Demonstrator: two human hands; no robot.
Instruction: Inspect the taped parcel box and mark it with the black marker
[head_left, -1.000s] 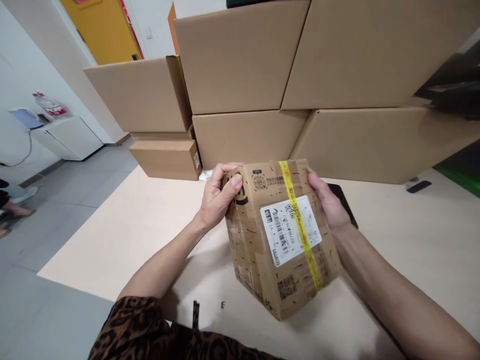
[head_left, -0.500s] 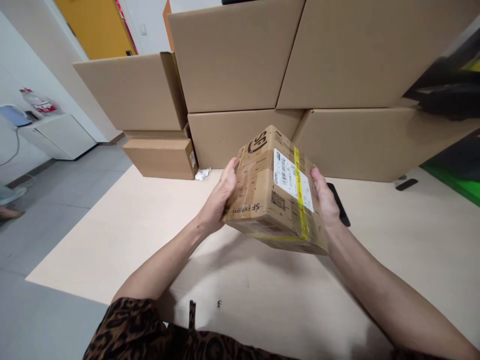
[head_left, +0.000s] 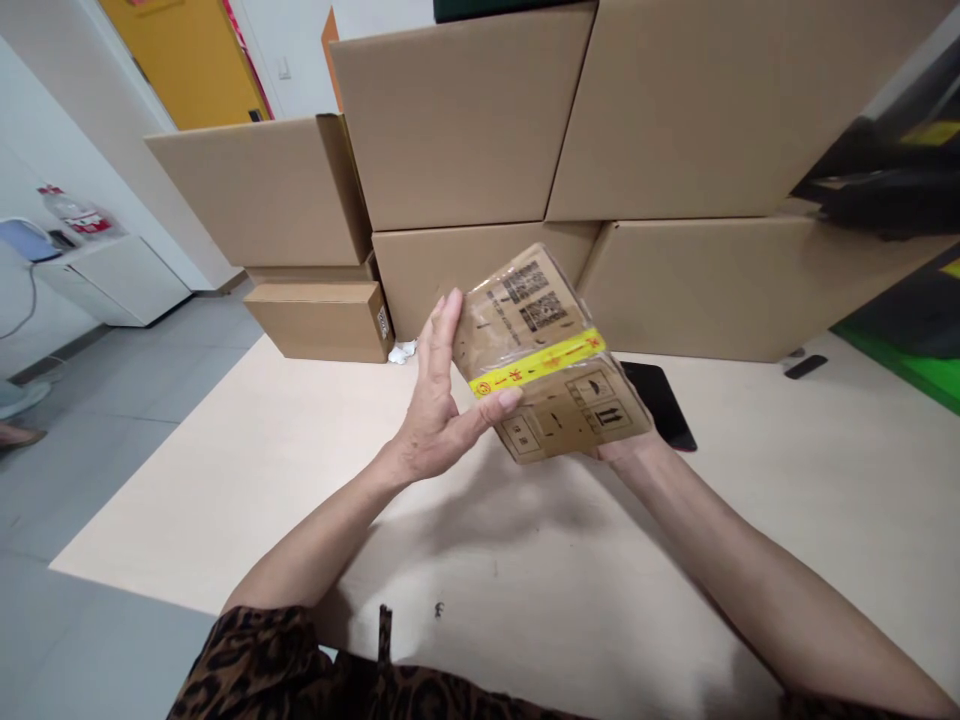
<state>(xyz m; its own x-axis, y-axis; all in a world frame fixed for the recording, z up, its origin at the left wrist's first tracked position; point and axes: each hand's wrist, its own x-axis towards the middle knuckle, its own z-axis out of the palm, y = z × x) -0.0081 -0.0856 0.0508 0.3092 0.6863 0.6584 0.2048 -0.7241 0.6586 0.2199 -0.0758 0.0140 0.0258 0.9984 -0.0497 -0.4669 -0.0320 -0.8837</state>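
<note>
Presently, I hold one taped carton (head_left: 559,400) in the air above the table (head_left: 262,480), tilted.
My left hand (head_left: 442,415) grips it at its left side: the thumb lies on the face turned to me, just under the yellow tape (head_left: 551,360), and the fingers stretch along the left edge. My right hand (head_left: 628,450) is at the lower right corner; the carton hides its fingers, so I cannot tell how far they are closed. On this face, two square codes (head_left: 526,283) are printed above the tape. Near my right wrist, a dark flat object (head_left: 669,405) lies on the table. Farther back stand large brown boxes (head_left: 465,130), and a small brown box (head_left: 319,328) has crumpled white paper (head_left: 402,352) just beside it.
</note>
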